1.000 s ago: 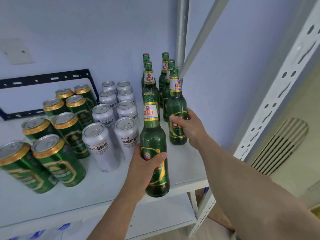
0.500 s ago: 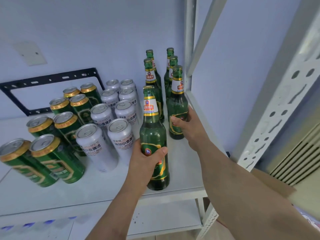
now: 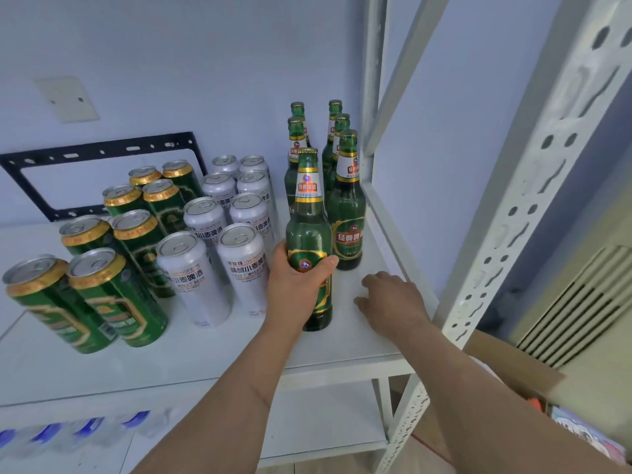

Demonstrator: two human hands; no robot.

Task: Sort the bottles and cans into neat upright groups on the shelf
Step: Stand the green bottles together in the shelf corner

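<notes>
Green front bottle [image 3: 309, 234] stays in the left hand's [image 3: 294, 289] closed grip; right hand [image 3: 390, 302], fingers spread, has released its bottle [image 3: 347, 213].

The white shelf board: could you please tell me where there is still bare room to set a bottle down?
Bare: the white shelf board along its front edge, and around the right hand. Crowded: green glass bottles rear right, silver cans and green cans leftwards.

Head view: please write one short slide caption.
Left hand grips a green glass bottle upright on the white shelf; open right hand empty.
</notes>
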